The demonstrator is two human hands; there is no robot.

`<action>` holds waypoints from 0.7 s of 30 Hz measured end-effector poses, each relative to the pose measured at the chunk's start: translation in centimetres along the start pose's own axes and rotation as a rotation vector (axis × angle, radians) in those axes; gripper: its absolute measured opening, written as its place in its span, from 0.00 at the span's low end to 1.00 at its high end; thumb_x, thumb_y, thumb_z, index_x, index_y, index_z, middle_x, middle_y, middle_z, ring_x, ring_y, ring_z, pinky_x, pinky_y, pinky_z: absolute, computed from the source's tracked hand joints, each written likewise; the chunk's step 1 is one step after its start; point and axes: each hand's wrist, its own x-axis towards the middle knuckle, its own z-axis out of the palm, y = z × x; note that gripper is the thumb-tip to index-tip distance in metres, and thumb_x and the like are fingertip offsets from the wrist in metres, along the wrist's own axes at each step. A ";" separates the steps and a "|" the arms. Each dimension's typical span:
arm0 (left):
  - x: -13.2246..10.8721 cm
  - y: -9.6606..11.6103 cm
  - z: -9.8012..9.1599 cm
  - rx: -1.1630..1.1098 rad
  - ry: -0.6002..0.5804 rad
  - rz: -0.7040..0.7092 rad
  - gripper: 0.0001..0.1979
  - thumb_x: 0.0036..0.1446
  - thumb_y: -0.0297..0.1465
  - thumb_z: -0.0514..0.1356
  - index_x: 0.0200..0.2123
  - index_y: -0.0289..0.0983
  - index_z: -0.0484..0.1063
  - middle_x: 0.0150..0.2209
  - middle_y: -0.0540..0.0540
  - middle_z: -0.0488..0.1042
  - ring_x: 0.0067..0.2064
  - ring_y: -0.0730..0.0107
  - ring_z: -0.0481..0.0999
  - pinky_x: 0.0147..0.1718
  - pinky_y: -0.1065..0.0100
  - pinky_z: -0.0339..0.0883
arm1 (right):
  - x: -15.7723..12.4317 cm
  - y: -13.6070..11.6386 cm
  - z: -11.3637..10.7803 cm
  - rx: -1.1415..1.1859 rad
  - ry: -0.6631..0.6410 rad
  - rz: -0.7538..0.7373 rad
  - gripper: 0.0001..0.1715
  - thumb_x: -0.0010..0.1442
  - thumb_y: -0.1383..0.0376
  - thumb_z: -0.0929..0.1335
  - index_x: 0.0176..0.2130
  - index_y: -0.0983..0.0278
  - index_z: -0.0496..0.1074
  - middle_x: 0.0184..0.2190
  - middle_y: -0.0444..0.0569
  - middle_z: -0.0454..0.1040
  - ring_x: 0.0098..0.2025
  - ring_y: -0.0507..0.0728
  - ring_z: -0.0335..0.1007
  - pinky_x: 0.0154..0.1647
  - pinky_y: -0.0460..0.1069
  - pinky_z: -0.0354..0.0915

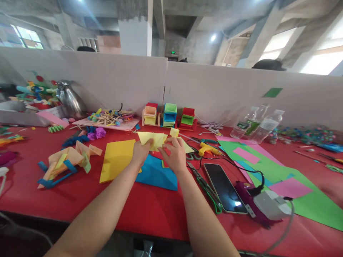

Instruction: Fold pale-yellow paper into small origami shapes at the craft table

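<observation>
A pale yellow folded sheet of paper [158, 138] is held up over the table between my two hands. My left hand [142, 151] pinches it at the lower left, thumb across its face. My right hand [174, 154] has its thumb and fingertips closed at the sheet's right side, partly covering it. Beneath my hands lie a yellow paper sheet [116, 160] and a blue paper sheet [157, 175]. Just behind the right hand is a small yellow paper piece [174, 132]. The scissors [193, 156] lie beside that hand.
A yellow glue gun [209, 149], phone [225, 187], utility knife [205, 185] and purple power adapter [257, 205] lie right. Green paper [302, 192] and plastic bottles [268, 125] are farther right. Small paper boxes [169, 115] stand behind; a folded paper model [66, 160] sits left.
</observation>
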 end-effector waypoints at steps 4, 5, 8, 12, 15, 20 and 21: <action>0.3 0.2 -0.4 -0.007 -0.038 0.017 0.13 0.43 0.35 0.65 0.32 0.34 0.76 0.36 0.42 0.77 0.34 0.62 0.77 0.28 0.68 0.73 | 0.1 0.2 0.1 0.016 -0.001 0.013 0.08 0.50 0.59 0.70 0.26 0.61 0.71 0.37 0.48 0.72 0.43 0.58 0.60 0.47 0.53 0.61; 0.2 0.3 -0.5 -0.015 -0.068 0.011 0.14 0.43 0.36 0.65 0.33 0.34 0.76 0.36 0.42 0.77 0.34 0.62 0.77 0.28 0.67 0.74 | 0.1 0.3 0.2 0.019 0.008 0.035 0.09 0.50 0.60 0.70 0.24 0.61 0.70 0.38 0.48 0.72 0.44 0.58 0.60 0.48 0.53 0.61; -0.1 0.9 -0.5 -0.041 -0.207 -0.027 0.18 0.39 0.35 0.67 0.35 0.33 0.76 0.36 0.40 0.78 0.33 0.61 0.77 0.26 0.66 0.74 | 0.0 0.6 0.2 0.024 0.034 0.108 0.13 0.53 0.61 0.68 0.20 0.62 0.67 0.35 0.49 0.72 0.42 0.58 0.60 0.45 0.53 0.61; -0.3 1.0 -0.4 -0.049 -0.271 -0.049 0.20 0.35 0.33 0.69 0.35 0.31 0.75 0.35 0.39 0.78 0.32 0.61 0.77 0.24 0.67 0.73 | -0.1 0.8 0.3 0.044 0.029 0.154 0.13 0.54 0.61 0.67 0.20 0.63 0.67 0.34 0.49 0.71 0.39 0.57 0.61 0.42 0.52 0.62; 0.0 0.5 -0.5 -0.035 -0.220 -0.047 0.20 0.36 0.33 0.68 0.35 0.31 0.75 0.35 0.39 0.78 0.33 0.60 0.77 0.25 0.67 0.73 | 0.0 0.8 0.2 0.074 -0.009 0.133 0.10 0.53 0.61 0.68 0.24 0.63 0.69 0.36 0.48 0.71 0.39 0.56 0.62 0.41 0.51 0.62; 0.2 0.5 -0.7 -0.047 -0.279 -0.072 0.21 0.36 0.33 0.68 0.37 0.32 0.75 0.39 0.39 0.77 0.36 0.58 0.77 0.30 0.64 0.73 | 0.1 1.1 -0.2 0.097 -0.051 0.072 0.08 0.48 0.62 0.71 0.28 0.63 0.71 0.39 0.50 0.70 0.42 0.57 0.62 0.43 0.52 0.62; 0.1 0.6 -0.7 -0.050 -0.314 -0.083 0.21 0.36 0.32 0.68 0.38 0.32 0.75 0.39 0.39 0.77 0.36 0.59 0.77 0.30 0.64 0.73 | 0.1 1.2 -0.2 0.098 -0.050 0.067 0.07 0.48 0.63 0.71 0.28 0.63 0.71 0.38 0.50 0.70 0.42 0.57 0.62 0.43 0.52 0.62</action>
